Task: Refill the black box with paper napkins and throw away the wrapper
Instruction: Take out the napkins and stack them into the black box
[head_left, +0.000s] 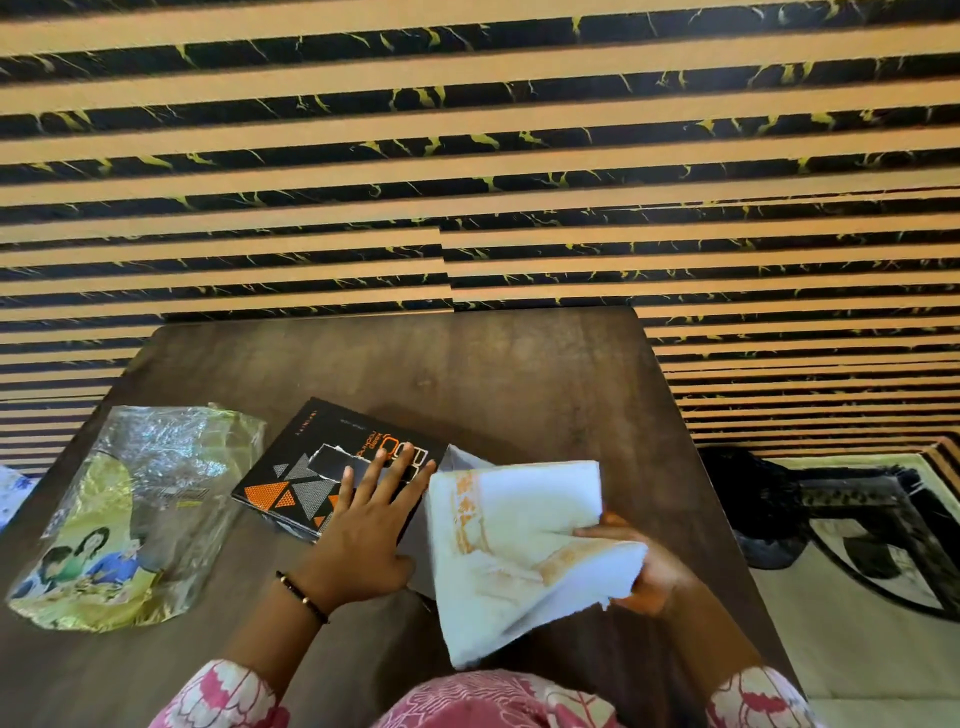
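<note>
Evidently steadying it for loading, the flat left hand (371, 512) presses the black box (332, 467); the right hand (644, 566) grips the napkin stack (519, 545).

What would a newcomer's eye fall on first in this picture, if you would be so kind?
Probably the thick stack of white napkins at centre right, gripped by the right hand just right of the black box. The left hand rests flat with straight fingers on that box, mid-table. On the left of the wooden table lies the shiny, emptied wrapper.
</note>
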